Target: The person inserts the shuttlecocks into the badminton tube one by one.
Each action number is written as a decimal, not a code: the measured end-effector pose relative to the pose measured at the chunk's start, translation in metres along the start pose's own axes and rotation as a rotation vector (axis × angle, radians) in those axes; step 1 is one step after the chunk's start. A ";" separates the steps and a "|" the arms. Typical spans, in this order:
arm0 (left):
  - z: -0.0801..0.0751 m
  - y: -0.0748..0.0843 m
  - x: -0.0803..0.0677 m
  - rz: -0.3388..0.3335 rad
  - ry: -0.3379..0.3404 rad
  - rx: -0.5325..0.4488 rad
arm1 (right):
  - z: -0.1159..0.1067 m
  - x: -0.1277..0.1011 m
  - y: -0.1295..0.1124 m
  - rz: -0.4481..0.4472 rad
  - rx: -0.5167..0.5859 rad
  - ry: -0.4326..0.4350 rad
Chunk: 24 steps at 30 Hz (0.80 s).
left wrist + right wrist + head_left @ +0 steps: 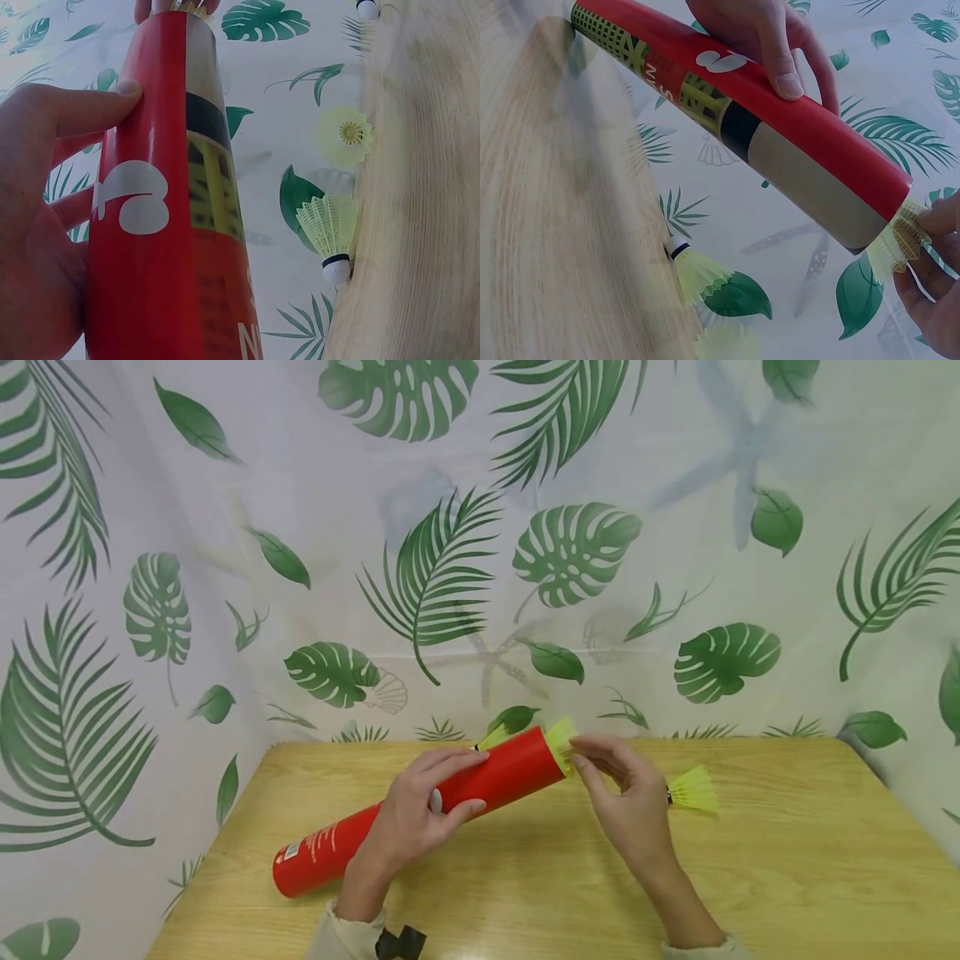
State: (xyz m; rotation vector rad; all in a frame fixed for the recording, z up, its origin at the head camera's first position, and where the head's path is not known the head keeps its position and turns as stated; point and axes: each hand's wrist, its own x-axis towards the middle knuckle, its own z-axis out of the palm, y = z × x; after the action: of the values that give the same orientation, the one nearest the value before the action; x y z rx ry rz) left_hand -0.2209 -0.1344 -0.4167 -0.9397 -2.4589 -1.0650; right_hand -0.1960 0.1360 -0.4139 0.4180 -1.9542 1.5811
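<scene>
A long red shuttlecock tube [337, 847] lies slanted, its lower end on the wooden table [787, 877] and its open end raised toward the back. My left hand [463, 785] grips the tube around its middle, thumb on the near side. My right hand [579, 760] pinches the skirt of a yellow shuttlecock [561, 737] that sticks out of the tube's mouth; the right wrist view shows the fingers [937, 225] on that shuttlecock's [898, 241] mesh. In the left wrist view the tube [165, 225] fills the frame beside my left hand's fingers [67, 112].
A loose yellow shuttlecock [693, 789] lies on the table just right of my right hand. Another [491, 739] peeks out behind the tube near the back edge. A leaf-print curtain [450, 568] closes off the back and both sides.
</scene>
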 end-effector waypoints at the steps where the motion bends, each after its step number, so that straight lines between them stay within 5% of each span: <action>1: 0.000 0.000 0.000 0.000 0.000 0.000 | 0.001 0.000 0.000 0.004 -0.003 -0.001; 24: 0.000 0.000 -0.001 0.004 0.002 0.009 | 0.009 -0.005 0.001 0.086 0.070 -0.059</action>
State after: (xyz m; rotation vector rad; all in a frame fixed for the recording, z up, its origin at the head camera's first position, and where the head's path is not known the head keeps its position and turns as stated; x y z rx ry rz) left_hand -0.2200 -0.1349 -0.4178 -0.9400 -2.4565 -1.0524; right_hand -0.1952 0.1272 -0.4192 0.4180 -1.9889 1.7141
